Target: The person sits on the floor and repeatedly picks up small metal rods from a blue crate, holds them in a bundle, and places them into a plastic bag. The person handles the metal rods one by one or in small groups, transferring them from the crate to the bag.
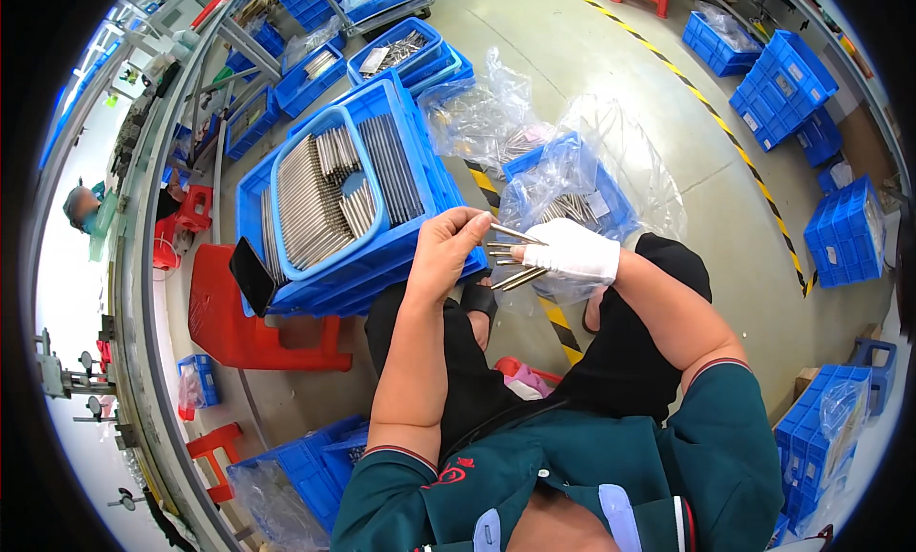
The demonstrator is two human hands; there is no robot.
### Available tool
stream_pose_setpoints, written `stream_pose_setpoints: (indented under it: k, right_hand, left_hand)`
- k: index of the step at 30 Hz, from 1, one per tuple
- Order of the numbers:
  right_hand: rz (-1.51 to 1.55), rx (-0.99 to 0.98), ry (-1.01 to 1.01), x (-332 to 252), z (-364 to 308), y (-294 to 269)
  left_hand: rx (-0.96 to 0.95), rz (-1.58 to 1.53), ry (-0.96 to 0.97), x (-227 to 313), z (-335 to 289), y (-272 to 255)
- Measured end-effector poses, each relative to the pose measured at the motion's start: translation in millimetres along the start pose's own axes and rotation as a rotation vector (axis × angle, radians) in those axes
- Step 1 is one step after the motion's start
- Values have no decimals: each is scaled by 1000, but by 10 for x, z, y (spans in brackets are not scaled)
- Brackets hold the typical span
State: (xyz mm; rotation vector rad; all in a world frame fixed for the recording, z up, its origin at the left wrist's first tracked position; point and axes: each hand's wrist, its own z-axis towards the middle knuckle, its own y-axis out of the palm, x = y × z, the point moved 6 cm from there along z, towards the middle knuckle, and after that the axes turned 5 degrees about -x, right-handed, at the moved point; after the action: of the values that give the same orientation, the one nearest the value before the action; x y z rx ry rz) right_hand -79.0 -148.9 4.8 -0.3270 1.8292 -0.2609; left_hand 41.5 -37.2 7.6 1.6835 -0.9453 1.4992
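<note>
My bare left hand [439, 251] pinches the end of a thin metal rod [515, 233] between thumb and fingers. Close by on the right, my right hand [580, 251], in a white glove with some fingertips bare, grips several more metal rods [522, 279] that stick out toward the left. The rods fan out in the gap between my hands, above my knees. Left of them, a light-blue tray [368, 166] holds rows of similar rods [310, 208] on stacked blue crates. Beyond my right hand, loose rods [571, 208] lie in a plastic-lined blue crate [615, 201].
A dark flat panel [252, 277] leans at the stack's near left corner, above a red stool [224, 309]. Clear plastic sheeting [477, 108] spreads on the floor ahead. Blue crates [782, 89] stand at the right, past yellow-black floor tape [687, 82]. A metal-framed bench runs along the left.
</note>
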Motion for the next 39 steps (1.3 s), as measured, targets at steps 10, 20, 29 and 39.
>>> stream_pose_setpoints:
  k: [10, 20, 29, 39]
  right_hand:
    - [115, -32, 45, -8, -13, 39]
    - [2, 54, 32, 21, -23, 79]
    - [234, 132, 130, 166, -41, -144]
    - [-259, -53, -31, 155, 211, 429]
  left_hand:
    - [-36, -264, -32, -71, 17, 24]
    - [-26, -181, 7, -69, 11, 96]
    - [261, -180, 125, -88, -27, -61]
    - [1, -384, -12, -305, 75, 314]
